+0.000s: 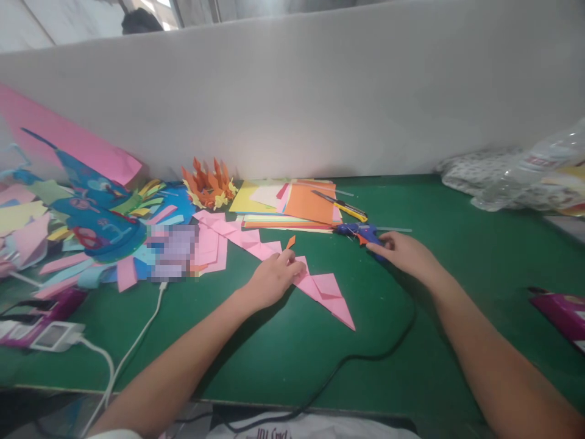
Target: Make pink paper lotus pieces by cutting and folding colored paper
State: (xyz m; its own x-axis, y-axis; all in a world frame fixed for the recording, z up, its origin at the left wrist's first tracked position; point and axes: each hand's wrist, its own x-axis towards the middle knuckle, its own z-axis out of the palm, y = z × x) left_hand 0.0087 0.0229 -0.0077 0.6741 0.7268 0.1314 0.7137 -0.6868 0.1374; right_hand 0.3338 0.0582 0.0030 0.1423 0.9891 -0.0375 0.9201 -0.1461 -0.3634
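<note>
My left hand [275,279] is closed, its fingers pinched over a strip of folded pink paper triangles [326,289] lying diagonally on the table. A small pointed orange paper piece [291,242] sticks up from between these fingers. My right hand [406,253] is closed on the handle of a blue hot glue gun [361,230], which lies on its side with its nozzle to the left. A clear glue stick [397,230] juts out of its back end.
Coloured paper sheets [311,204] with a yellow cutter knife [350,209] lie behind the glue gun. An orange paper crown [210,186] and a blue cone hat [98,213] stand left. A black cord [342,361] crosses the green table [256,360]. A plastic bottle [525,167] lies right.
</note>
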